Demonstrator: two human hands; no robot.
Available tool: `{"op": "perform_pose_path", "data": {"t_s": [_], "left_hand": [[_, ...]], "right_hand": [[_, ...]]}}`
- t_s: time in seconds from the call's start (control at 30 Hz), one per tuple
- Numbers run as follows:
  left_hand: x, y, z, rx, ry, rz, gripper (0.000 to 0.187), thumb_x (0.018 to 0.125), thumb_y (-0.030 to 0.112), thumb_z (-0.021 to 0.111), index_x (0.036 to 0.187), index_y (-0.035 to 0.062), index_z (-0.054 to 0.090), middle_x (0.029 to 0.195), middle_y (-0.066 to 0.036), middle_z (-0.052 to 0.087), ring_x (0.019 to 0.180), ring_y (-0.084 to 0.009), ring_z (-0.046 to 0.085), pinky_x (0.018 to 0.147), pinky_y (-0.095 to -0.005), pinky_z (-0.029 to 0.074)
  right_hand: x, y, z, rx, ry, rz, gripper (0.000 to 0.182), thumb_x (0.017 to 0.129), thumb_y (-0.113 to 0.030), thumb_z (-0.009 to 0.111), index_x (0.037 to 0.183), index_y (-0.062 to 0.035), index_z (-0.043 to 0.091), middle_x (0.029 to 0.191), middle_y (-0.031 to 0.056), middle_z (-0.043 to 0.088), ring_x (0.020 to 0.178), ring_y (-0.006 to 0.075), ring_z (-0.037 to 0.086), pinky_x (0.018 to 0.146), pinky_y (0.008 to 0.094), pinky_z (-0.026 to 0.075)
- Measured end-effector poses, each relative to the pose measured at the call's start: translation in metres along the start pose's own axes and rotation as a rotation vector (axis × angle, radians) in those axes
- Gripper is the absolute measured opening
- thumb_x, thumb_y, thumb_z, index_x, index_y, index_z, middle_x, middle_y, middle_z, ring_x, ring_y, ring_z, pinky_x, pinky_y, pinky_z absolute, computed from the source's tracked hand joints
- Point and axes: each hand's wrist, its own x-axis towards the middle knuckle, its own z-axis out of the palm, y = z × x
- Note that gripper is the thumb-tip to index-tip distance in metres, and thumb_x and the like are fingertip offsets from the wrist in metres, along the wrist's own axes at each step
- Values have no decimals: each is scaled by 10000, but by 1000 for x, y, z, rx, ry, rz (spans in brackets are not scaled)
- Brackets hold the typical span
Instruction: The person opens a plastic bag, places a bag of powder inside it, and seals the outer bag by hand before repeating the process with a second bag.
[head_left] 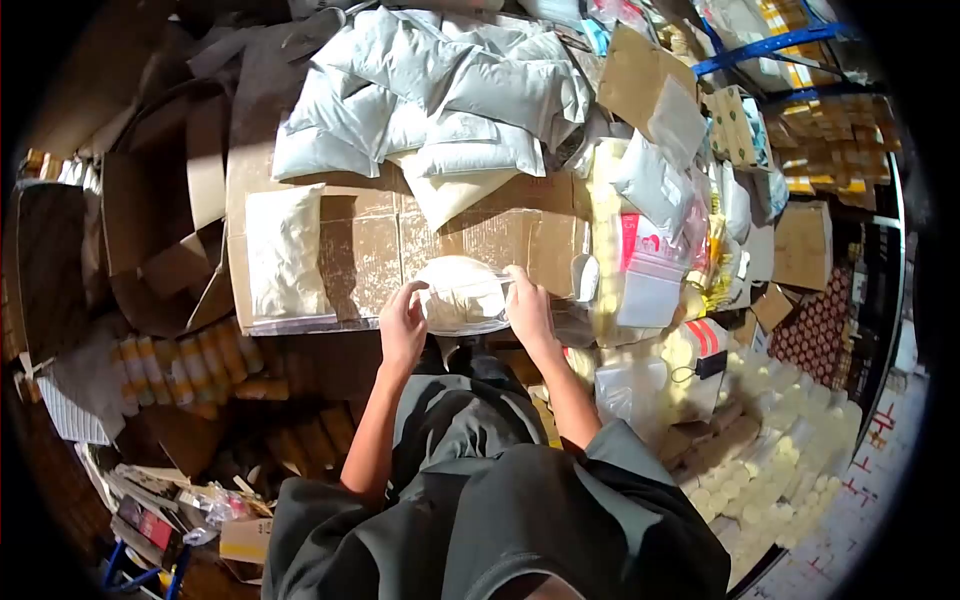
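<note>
A clear plastic bag (462, 298) with pale, cream-coloured contents lies at the front edge of the cardboard-covered table. My left hand (404, 322) pinches its left upper corner. At the opposite corner my right hand (527, 305) grips the plastic edge between thumb and fingers. To the left, a filled cream-coloured bag (287, 255) lies flat on the cardboard (362, 240). Just right of my right hand rests a white scoop (585, 278). What exactly the bag contains I cannot make out.
Several stuffed white pouches (430, 90) are heaped at the back of the table. An open cardboard box (160, 190) stands at the left. On the right are stacked clear bags (648, 290), a blue shelf frame (770, 45) and many rolled pale packs (760, 470).
</note>
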Motion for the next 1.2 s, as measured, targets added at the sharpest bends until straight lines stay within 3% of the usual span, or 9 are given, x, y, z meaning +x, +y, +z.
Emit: {"op": "perform_pose_path", "data": {"t_s": [0.03, 0.1, 0.13, 0.17, 0.33, 0.57, 0.77, 0.93, 1.2], "left_hand": [[3, 4, 0, 64, 44, 102, 280, 849, -1, 587, 1126, 38, 576, 821, -170, 588, 679, -281, 575, 635, -358, 468], [-2, 15, -4, -25, -161, -281, 392, 855, 78, 639, 1220, 41, 500, 834, -190, 588, 744, -332, 590, 673, -391, 476], [-4, 13, -1, 132, -94, -51, 476, 835, 143, 691, 1242, 39, 467, 839, -191, 592, 709, -323, 593, 654, -386, 478], [-8, -5, 7, 92, -66, 69, 468, 810, 142, 721, 1185, 29, 465, 739, -166, 547, 618, -289, 537, 592, -379, 454], [2, -15, 9, 20, 6, -180, 218, 730, -64, 533, 904, 38, 451, 626, -154, 424, 561, -312, 439, 535, -370, 390], [11, 16, -10, 212, 50, -80, 145, 747, 21, 602, 778, -1, 462, 683, -202, 517, 660, -414, 527, 594, -431, 432], [-8, 34, -12, 371, -48, 36, 240, 713, -17, 559, 948, 3, 511, 902, -227, 559, 791, -455, 563, 676, -501, 460], [-9, 36, 5, 620, -46, -53, 241, 741, 45, 588, 980, 41, 557, 922, -188, 607, 839, -409, 611, 696, -490, 501], [29, 8, 25, 669, -141, 276, 126, 827, 76, 525, 927, 45, 592, 838, -171, 610, 756, -363, 635, 622, -459, 527]], "right_hand": [[3, -3, 0, -144, 31, -36, 170, 909, -101, 567, 1069, -44, 570, 679, 196, 595, 641, 335, 638, 591, 421, 487], [8, -10, 0, -29, -6, 42, 189, 861, -120, 618, 995, -14, 538, 768, 226, 618, 757, 398, 628, 650, 466, 480], [9, -14, 0, 32, -23, 80, 215, 838, -130, 644, 958, 0, 521, 813, 241, 630, 816, 429, 623, 679, 488, 476], [9, -17, -1, 9, -73, 120, 294, 804, -186, 694, 913, 0, 494, 828, 241, 628, 849, 444, 615, 706, 505, 472], [12, 32, 12, -157, 37, 219, 87, 752, -11, 556, 802, -17, 485, 732, 285, 553, 790, 490, 571, 658, 544, 418], [2, 7, -19, -317, -2, 50, 148, 812, -75, 587, 906, -34, 481, 775, 254, 601, 773, 476, 588, 675, 555, 457], [3, 20, -32, -321, -229, -67, 209, 867, -113, 519, 1041, 3, 500, 846, 312, 619, 778, 487, 620, 693, 537, 510], [-5, 16, -28, -413, -291, -204, 192, 868, -57, 481, 1047, 11, 498, 844, 262, 613, 768, 432, 647, 683, 500, 534], [2, 20, -14, -538, -266, -207, 210, 826, -52, 554, 1031, -13, 532, 865, 210, 621, 754, 376, 669, 684, 483, 553]]}}
